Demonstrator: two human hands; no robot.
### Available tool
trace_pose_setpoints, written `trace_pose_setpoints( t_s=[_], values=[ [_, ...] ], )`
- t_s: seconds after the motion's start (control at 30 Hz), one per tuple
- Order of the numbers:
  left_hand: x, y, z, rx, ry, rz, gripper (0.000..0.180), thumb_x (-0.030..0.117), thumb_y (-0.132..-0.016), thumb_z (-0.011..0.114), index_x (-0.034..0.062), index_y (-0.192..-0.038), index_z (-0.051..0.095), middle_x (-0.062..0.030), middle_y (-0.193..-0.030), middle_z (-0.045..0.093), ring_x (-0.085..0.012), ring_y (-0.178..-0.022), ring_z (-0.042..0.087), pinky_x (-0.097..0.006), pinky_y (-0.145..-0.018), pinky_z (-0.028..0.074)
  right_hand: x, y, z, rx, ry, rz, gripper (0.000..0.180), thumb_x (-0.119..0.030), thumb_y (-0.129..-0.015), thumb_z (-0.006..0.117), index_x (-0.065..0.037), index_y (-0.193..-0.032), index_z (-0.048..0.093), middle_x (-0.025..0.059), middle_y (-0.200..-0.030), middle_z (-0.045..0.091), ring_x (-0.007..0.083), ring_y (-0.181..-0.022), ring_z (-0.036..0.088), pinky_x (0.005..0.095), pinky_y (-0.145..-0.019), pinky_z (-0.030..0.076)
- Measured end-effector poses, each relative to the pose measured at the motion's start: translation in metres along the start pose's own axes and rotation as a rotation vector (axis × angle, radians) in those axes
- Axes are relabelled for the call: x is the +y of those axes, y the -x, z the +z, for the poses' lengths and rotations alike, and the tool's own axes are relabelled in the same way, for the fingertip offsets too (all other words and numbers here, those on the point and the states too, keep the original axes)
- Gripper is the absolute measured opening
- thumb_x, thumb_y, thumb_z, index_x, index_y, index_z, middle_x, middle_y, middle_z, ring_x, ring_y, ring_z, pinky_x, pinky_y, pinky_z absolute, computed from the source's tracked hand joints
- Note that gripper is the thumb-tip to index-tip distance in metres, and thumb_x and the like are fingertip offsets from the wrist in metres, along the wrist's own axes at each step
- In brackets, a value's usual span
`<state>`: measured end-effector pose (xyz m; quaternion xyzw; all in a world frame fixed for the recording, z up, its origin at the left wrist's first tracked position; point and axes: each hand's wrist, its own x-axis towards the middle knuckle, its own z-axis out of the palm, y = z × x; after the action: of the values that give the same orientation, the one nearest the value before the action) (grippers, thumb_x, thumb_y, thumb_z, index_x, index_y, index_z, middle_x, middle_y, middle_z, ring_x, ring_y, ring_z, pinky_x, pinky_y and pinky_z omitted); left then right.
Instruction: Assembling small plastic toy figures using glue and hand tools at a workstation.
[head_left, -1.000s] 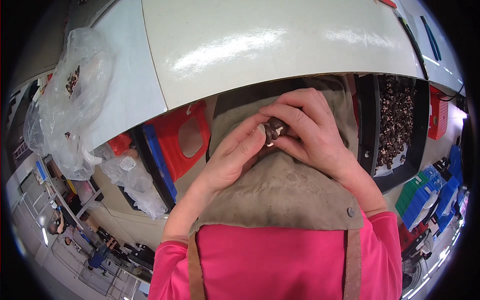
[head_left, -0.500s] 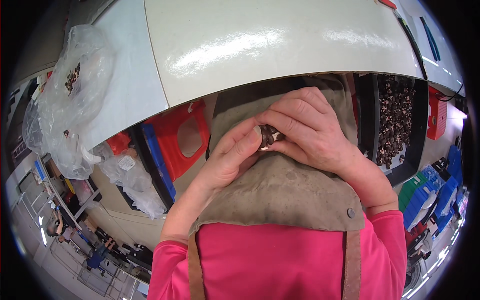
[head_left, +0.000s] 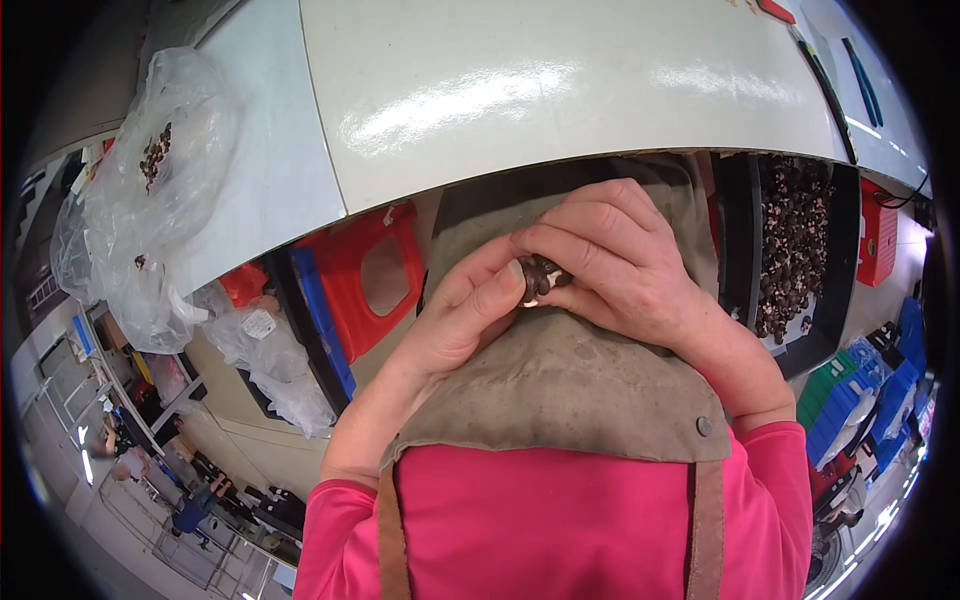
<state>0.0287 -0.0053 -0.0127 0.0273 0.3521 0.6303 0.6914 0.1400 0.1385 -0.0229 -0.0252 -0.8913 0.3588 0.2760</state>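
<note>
Head view: two hands [head_left: 560, 280], one small dark part [head_left: 541, 277].

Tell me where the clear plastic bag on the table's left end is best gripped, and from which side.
Grip the clear plastic bag by its loose crumpled film near the top, coming from above. A few dark pieces sit in the upper part and the film puckers around them, so a pinch there likely gathers material without crushing them. Its lower folds hang over the table edge.
</note>
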Motion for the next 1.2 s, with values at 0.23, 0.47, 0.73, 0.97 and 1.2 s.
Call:
trace_pose_setpoints(
  t_s=[0.23,0.47,0.73,0.97,1.2],
  values=[
    [-0.001,0.005,-0.005,-0.04,-0.123,0.021,0.056,0.036,-0.088,0.055,0.0002,-0.129,0.038,-0.0048,-0.116,0.051,-0.0115,-0.107,0.047,-0.027,-0.093,0.036,-0.004,0.002,0.002,0.032,-0.026,-0.026,0.043,-0.018,-0.056,0.075,-0.004,-0.094,0.062,0.0045,-0.09,0.057,0.0234,-0.081,0.054,0.0328,-0.068,0.045],
    [-0.002,0.003,-0.007,-0.044,-0.157,0.036,0.056,0.037,-0.088,0.055,0.0008,-0.127,0.04,-0.0043,-0.115,0.051,-0.0113,-0.106,0.047,-0.026,-0.092,0.037,0.001,0.005,0.007,0.049,-0.021,-0.014,0.041,-0.021,-0.058,0.073,-0.007,-0.095,0.061,0.0022,-0.092,0.057,0.0198,-0.083,0.055,0.0313,-0.07,0.043],
    [0.012,-0.008,0.018,-0.01,-0.373,0.051,0.051,0.035,-0.088,0.053,0.0014,-0.125,0.042,-0.0077,-0.118,0.051,-0.0154,-0.111,0.047,-0.03,-0.095,0.035,-0.003,-0.006,-0.035,-0.047,-0.109,0.087,0.049,-0.031,-0.064,0.075,-0.005,-0.103,0.06,0.0067,-0.097,0.058,0.0263,-0.086,0.056,0.0342,-0.074,0.045],
    [0.001,-0.02,0.013,-0.088,-0.322,0.114,0.043,0.03,-0.086,0.052,-0.0002,-0.115,0.046,-0.0134,-0.111,0.055,-0.0216,-0.103,0.054,-0.033,-0.094,0.038,0.028,0.028,-0.158,0.658,0.311,0.465,0.029,-0.017,-0.09,0.039,0.003,-0.108,0.051,0.0101,-0.099,0.054,0.0144,-0.088,0.049,0.0277,-0.079,0.041],
    [0.003,-0.014,0.02,-0.069,-0.29,0.09,0.041,0.018,-0.082,0.055,0.0,-0.117,0.046,-0.0123,-0.105,0.056,-0.0196,-0.098,0.055,-0.032,-0.09,0.041,0.082,0.008,-0.229,0.778,0.409,0.557,0.039,-0.021,-0.091,0.053,0.001,-0.122,0.043,0.0116,-0.117,0.049,0.0174,-0.105,0.049,0.0299,-0.09,0.039]
  ],
)
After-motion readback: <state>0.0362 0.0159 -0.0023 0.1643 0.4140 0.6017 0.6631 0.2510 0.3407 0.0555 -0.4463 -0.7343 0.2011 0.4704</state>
